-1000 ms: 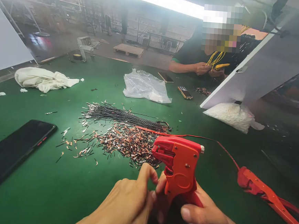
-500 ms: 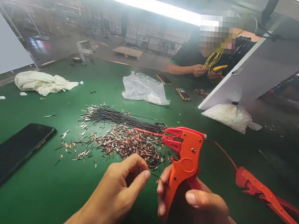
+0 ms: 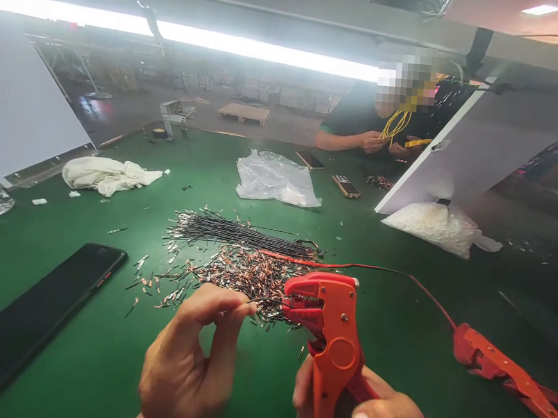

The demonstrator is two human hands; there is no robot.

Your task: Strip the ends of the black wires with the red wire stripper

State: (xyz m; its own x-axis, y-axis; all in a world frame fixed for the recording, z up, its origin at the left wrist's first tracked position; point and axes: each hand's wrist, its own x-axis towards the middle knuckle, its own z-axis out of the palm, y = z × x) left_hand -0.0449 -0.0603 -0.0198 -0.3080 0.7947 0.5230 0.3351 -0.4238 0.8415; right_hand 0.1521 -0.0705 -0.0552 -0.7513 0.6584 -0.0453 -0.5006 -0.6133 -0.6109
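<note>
Between the thumb and forefinger of my left hand [image 3: 194,357] is a thin black wire [image 3: 268,301], its far end at the jaws of an orange and red wire stripper [image 3: 340,343]. My right hand [image 3: 369,409] is wrapped round the stripper's handles. Behind them lies a bundle of black wires [image 3: 238,233] with bare ends at the left. A heap of short wire scraps [image 3: 249,271] with copper and black pieces lies just in front of the bundle. A red strip [image 3: 313,261] crosses the bundle's right end.
A black phone [image 3: 43,313] lies at left, a second orange tool [image 3: 508,369] at right. Further back are a white cloth [image 3: 107,176], a clear plastic bag [image 3: 276,180], a filled bag [image 3: 437,226] and a white panel [image 3: 477,141]. Across the table a person [image 3: 353,121] holds yellow wires.
My left hand has raised the black wire to the stripper's jaws. The stripper has come down and left, away from the wire bundle. The view has tilted up.
</note>
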